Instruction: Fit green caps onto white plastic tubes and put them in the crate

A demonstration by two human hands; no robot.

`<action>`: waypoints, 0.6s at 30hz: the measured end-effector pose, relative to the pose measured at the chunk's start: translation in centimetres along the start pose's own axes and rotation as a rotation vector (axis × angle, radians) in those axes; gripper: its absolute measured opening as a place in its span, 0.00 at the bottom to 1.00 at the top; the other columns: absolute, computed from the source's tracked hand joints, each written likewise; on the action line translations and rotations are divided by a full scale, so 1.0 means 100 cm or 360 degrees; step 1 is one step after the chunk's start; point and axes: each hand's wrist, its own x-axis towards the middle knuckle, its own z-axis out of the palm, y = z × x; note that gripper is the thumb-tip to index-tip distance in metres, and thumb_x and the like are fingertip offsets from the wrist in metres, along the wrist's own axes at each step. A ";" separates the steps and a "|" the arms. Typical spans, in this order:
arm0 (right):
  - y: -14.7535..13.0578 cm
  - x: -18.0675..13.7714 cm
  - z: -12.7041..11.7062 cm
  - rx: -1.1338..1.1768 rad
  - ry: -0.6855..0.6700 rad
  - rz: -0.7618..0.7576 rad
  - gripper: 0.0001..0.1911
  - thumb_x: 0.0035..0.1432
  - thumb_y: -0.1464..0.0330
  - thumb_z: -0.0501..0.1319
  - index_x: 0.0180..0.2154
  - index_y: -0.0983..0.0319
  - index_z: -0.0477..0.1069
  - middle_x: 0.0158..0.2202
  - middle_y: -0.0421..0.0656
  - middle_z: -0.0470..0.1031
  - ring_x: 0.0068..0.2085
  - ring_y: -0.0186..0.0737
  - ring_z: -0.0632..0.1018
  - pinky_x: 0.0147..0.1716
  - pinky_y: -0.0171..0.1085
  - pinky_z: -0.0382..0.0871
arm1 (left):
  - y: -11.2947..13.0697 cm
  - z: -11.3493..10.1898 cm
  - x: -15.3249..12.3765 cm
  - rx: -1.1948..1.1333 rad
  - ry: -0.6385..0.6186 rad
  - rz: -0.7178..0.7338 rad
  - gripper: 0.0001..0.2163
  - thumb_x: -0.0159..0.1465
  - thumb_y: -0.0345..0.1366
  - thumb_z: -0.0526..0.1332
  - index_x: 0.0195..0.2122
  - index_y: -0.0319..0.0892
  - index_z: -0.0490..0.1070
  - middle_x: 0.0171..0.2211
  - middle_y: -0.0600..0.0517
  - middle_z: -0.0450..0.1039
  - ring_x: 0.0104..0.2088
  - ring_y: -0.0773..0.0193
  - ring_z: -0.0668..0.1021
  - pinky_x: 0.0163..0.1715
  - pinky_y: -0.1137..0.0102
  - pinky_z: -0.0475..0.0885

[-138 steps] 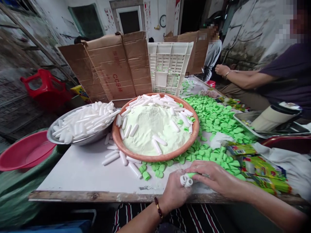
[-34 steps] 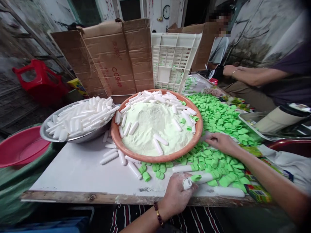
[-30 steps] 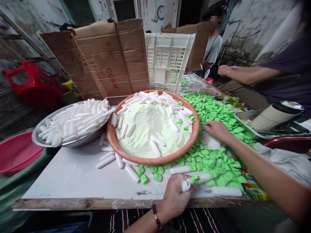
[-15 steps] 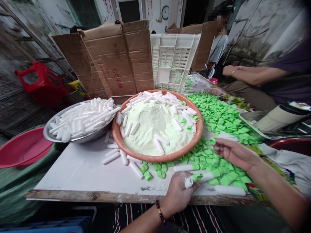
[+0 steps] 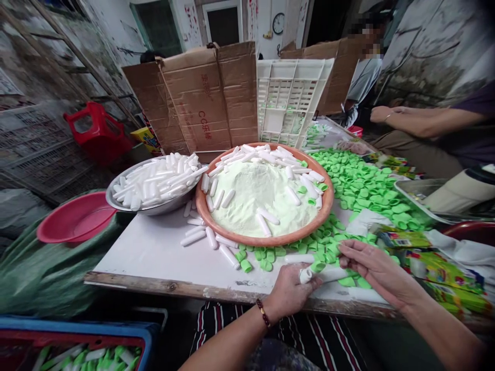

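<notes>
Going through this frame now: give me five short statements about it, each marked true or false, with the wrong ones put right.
1. The left hand grips a white tube. True.
2. The pale powder lies in the metal bowl. False: it lies in the terracotta-coloured basin.
3. A white lattice crate stands behind the basin. True.
4. The beaded bracelet is worn on the right arm. False: it is on the left.
5. Green caps lie on the table. True.
</notes>
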 end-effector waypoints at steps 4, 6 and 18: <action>-0.006 -0.014 0.008 -0.0494 0.0067 -0.0304 0.21 0.52 0.53 0.66 0.40 0.62 0.72 0.29 0.42 0.75 0.33 0.38 0.74 0.34 0.35 0.70 | 0.001 -0.001 0.000 -0.0016 -0.0058 0.0083 0.09 0.64 0.36 0.60 0.40 0.38 0.77 0.38 0.51 0.77 0.39 0.59 0.75 0.44 0.69 0.68; -0.013 -0.023 0.013 -0.0851 0.0054 -0.0533 0.18 0.54 0.53 0.64 0.39 0.60 0.72 0.32 0.43 0.76 0.34 0.41 0.76 0.36 0.38 0.70 | 0.000 0.000 0.001 -0.0025 -0.0069 0.0066 0.10 0.64 0.36 0.60 0.41 0.38 0.77 0.39 0.51 0.78 0.40 0.59 0.75 0.45 0.69 0.69; -0.045 -0.005 0.028 -0.2088 -0.1064 -0.1484 0.09 0.62 0.69 0.55 0.40 0.58 0.74 0.38 0.45 0.76 0.42 0.42 0.75 0.45 0.42 0.68 | -0.001 -0.009 0.004 0.0123 -0.0289 0.0189 0.07 0.63 0.34 0.62 0.39 0.39 0.76 0.38 0.52 0.77 0.40 0.61 0.75 0.45 0.71 0.69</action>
